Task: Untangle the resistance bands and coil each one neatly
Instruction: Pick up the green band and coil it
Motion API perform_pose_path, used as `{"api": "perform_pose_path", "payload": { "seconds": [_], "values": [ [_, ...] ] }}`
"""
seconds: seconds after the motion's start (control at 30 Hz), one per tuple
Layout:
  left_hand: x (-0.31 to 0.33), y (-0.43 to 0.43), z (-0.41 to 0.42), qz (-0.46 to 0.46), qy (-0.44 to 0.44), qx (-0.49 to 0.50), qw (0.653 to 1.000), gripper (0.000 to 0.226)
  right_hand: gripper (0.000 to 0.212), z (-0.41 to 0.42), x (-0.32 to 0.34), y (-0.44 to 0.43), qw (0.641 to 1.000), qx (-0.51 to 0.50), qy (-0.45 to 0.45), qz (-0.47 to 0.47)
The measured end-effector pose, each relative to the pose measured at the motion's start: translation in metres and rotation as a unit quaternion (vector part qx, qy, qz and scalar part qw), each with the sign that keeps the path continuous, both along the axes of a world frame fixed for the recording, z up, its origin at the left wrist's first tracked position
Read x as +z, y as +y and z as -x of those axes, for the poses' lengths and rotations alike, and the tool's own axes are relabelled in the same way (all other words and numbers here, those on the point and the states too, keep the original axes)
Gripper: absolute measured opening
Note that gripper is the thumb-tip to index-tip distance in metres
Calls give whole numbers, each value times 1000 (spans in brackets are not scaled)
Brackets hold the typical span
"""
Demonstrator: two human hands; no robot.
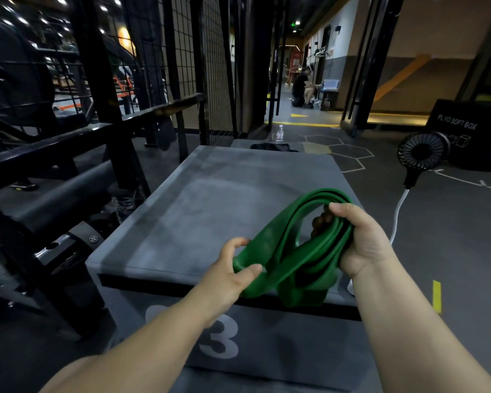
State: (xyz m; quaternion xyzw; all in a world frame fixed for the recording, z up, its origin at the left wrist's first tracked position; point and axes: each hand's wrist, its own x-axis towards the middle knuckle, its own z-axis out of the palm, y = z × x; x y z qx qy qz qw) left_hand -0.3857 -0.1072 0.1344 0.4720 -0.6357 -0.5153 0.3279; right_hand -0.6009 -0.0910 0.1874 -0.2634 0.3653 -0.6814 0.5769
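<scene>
Padded box (196, 199); coiled green band (267, 245).

One band, two hands, one grey box in a gym

One green resistance band (292, 251) is in view, gathered into several loops whose exact number cannot be told; two hands, one left hand (233, 268) and one right hand (363, 239), both grip it; one grey padded box (210, 199) lies near, with a single large numeral 3 on its front; one black box (465, 131) marked PLYO SOFT BOX stands far right; one small black fan (421, 151) on one white cable (398, 214) sits right of the grey box; one water bottle (279, 134) and one dark bundle (272, 147) are at its far end; one person (301, 86) crouches in the far corridor.
</scene>
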Motion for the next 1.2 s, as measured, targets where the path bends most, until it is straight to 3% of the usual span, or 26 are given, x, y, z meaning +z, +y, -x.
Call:
{"api": "perform_pose_path", "payload": {
  "seconds": [0.1, 0.17, 0.23, 0.3, 0.37, 0.43, 0.6, 0.73, 0.83, 0.9, 1.0, 1.1, 1.17, 1.2],
  "values": [
    [-7, 4, 8, -124, 123, -15, 984, 40, 18, -2, -1, -1, 999, 4, -25, 19],
    [-7, 6, 10, -187, 182, -23, 965, 34, 32, -3, -1, -1, 998, -2, -54, 43],
    [-5, 4, 10, -246, 242, -59, 937, 31, 52, -2, -2, -3, 994, -10, -81, 67],
    [-1, 4, 11, -303, 298, -90, 901, 34, 55, -4, -4, -4, 991, -21, -104, 81],
    [3, 6, 13, -360, 345, -92, 862, 30, 46, -8, -4, -4, 990, -32, -108, 82],
    [6, 7, 15, -403, 373, -81, 832, 24, 24, -12, -3, -4, 990, -49, -105, 78],
    [8, 6, 18, -440, 396, -47, 805, 29, 6, -17, -4, -2, 991, -62, -79, 85],
    [-4, 7, 27, -357, 362, -7, 861, 19, 8, -22, -3, -2, 991, -66, -77, 88],
    [-23, 9, 35, -218, 314, 11, 924, 29, 38, -23, -3, -2, 988, -77, -99, 88],
    [-28, 11, 37, -175, 278, -1, 945, 39, 46, -22, -3, -2, 991, -63, -95, 72],
    [-25, 5, 33, -139, 251, 6, 958, 44, 18, -11, -4, -4, 998, -32, -27, 49],
    [-15, -8, 26, 10, 99, 50, 994, 60, 16, -6, -8, -7, 999, -1, 27, 28],
    [-7, -13, 26, 104, 41, 41, 993, 69, 6, -11, -11, -5, 998, 32, 49, 33],
    [-3, -15, 27, 138, 24, 26, 990, 70, 14, -14, -12, -5, 996, 50, 58, 42]
  ]
}}
